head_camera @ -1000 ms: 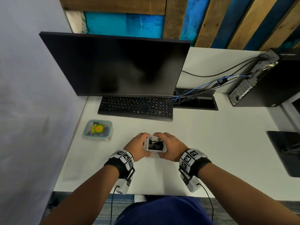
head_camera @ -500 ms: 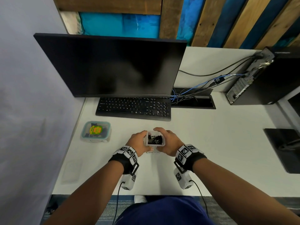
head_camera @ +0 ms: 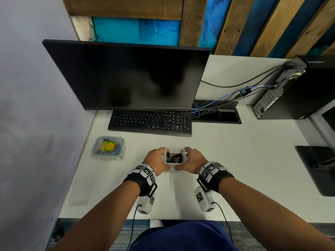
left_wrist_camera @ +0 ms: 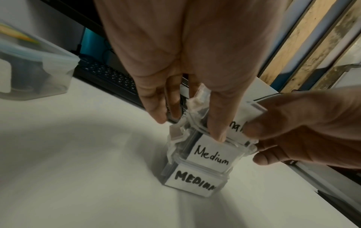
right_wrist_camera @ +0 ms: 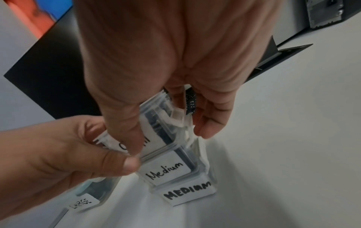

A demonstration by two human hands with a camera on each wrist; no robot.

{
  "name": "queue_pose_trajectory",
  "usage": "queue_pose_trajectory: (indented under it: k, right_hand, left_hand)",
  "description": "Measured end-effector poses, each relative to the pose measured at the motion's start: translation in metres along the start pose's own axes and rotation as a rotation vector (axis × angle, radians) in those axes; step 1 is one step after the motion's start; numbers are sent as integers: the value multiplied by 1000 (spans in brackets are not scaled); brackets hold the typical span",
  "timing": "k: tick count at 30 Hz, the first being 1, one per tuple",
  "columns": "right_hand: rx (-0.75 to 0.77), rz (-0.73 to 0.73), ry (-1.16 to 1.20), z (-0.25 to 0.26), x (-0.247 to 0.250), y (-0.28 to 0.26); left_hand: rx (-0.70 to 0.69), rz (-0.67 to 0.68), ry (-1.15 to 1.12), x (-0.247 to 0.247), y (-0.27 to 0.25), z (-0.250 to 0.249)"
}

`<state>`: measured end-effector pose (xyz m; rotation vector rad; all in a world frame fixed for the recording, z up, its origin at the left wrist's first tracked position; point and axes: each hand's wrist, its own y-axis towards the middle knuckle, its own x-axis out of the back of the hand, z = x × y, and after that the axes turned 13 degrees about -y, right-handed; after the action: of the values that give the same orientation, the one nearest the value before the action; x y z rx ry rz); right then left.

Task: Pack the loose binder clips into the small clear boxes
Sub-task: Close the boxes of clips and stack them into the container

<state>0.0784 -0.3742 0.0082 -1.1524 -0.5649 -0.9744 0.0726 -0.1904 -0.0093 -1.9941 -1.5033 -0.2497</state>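
Since the earlier frame the top box (head_camera: 174, 155) is sitting slightly higher at frame centre, and you're pinching it, full of clips (head_camera: 173, 157), with both left hand (head_camera: 156, 161) and right hand (head_camera: 192, 161) over the stack (left_wrist_camera: 197, 174), risking toppling it.

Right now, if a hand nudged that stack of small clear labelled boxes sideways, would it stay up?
Probably not. The stack of small clear labelled boxes is tall and narrow, so it likely tips. Smooth plastic on the white desk may also slide. The black binder clips in the top box add weight high up.
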Motion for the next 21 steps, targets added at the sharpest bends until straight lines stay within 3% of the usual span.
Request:
queue_pose_trajectory:
  k: [9,21]
  right_hand:
    - [21,-19,-43,8,14,-4]
    - [122,-15,-42,1,19,-1]
  left_hand:
    - [20,53,-26,5,-1,-2]
    - [20,2,91,4,4,-6]
